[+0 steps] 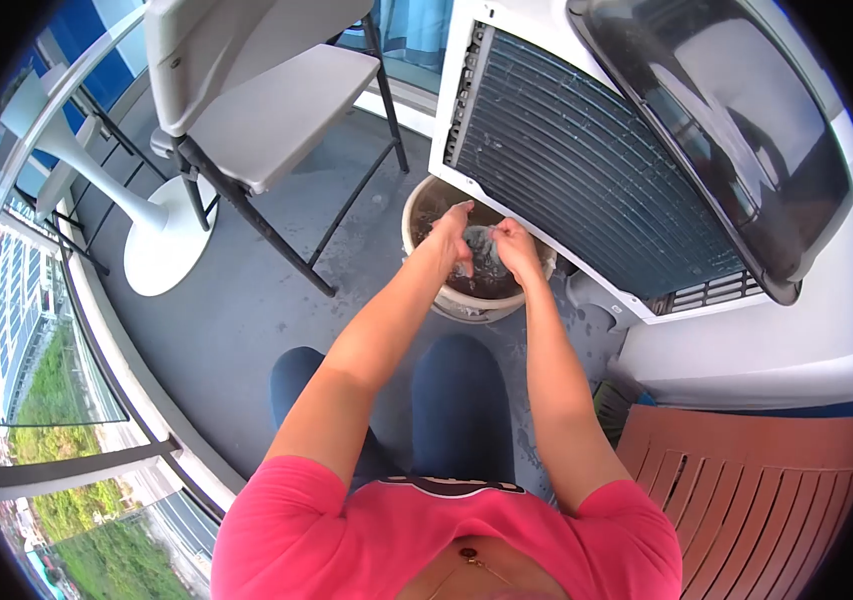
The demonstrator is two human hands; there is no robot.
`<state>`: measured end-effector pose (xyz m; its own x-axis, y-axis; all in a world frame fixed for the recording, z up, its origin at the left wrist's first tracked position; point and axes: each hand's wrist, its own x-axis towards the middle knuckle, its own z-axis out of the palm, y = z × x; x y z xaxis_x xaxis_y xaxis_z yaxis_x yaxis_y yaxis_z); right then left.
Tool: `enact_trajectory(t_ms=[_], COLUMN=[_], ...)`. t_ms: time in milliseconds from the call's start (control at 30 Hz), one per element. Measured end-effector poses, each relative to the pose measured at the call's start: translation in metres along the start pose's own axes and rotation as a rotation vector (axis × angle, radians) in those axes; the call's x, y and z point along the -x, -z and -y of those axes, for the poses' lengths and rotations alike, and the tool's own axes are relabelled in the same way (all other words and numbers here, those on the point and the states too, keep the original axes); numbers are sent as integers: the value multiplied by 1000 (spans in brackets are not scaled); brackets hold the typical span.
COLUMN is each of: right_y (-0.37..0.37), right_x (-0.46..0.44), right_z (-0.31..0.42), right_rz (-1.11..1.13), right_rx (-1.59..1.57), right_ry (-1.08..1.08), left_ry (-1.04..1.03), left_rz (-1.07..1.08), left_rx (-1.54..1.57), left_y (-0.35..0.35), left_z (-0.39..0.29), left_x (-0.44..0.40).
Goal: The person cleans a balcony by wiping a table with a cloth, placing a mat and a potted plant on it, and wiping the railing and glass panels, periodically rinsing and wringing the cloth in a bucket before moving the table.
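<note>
A round, pale-rimmed bucket (409,222) holding murky water stands on the grey floor below the open unit. My left hand (453,238) is over the water inside the rim, fingers spread and pointing away from me, the lower ones near the water. On the right side of the bucket my right hand (514,247) has its fingers pinched together on a pale, translucent thing (484,245) that hangs toward the water between my hands. What that thing is, I cannot make out.
Beyond the bucket at the right leans a white unit with a dark ribbed grille (576,150) and glossy cover (736,130). A folding chair (266,110) and white table base (168,235) stand left. A brown slatted table (736,490) is at lower right, a railing (136,375) at left.
</note>
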<state>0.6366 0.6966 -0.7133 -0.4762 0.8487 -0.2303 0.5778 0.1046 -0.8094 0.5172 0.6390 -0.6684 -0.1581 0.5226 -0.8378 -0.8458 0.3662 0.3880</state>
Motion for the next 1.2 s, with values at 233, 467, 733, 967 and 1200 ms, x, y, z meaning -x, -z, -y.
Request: enact_trajectory(t_ms=[233,467,733,967,1200], right_y=[2,-6,-16,-15,22], right_x=[15,20,47,-13,-7], right_z=[56,60,86,31,80], right_rz=[-113,-74,-492,142,687], right_rx=[-1102,-1201,-345,-1454,-861], right_ry=[91,236,662,74,17], left_ry=[-168,-333,-71,-1491,-2199], left_rz=[489,555,710,30,284], left_rx=[303,158,341,-287,-988], left_y=[-8,-6,6,-18,17], left_z=[7,-3,-1,27,35], left_x=[-9,9,26,45,35])
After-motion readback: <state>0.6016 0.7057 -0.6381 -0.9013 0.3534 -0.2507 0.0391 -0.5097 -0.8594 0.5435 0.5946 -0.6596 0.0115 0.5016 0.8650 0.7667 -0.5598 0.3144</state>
